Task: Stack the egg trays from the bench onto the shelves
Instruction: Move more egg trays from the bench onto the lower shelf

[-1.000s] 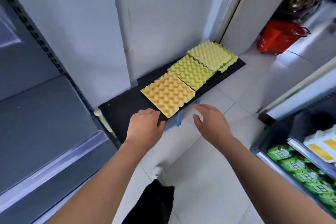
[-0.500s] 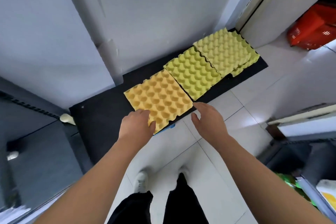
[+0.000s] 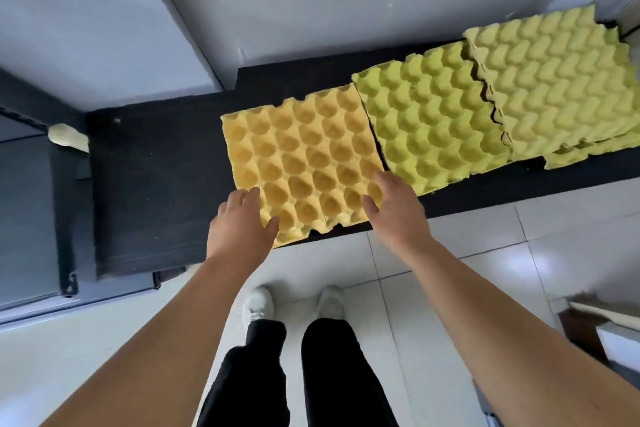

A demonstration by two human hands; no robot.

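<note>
Both hands are now reaching the orange tray (image 3: 304, 170) on the bench (image 3: 156, 191), having closed in over the last second. The left hand (image 3: 242, 222) and right hand (image 3: 391, 208) are lying open on its near corners, not yet gripping, so lifting is probably starting.

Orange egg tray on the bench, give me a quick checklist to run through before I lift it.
1. Left hand on the near left corner of the orange egg tray: ok, fingers lie over it.
2. Right hand on the near right corner: ok, fingers rest on the edge.
3. Firm grip under the tray: cannot tell, fingertips are hidden and both hands look open.
4. Tray free of the green tray beside it: cannot tell, their edges meet and may overlap.
5. Tray cells empty: ok, no eggs visible.
6. Tray lying flat on the black bench: ok, near edge reaches the bench's front edge.
</note>
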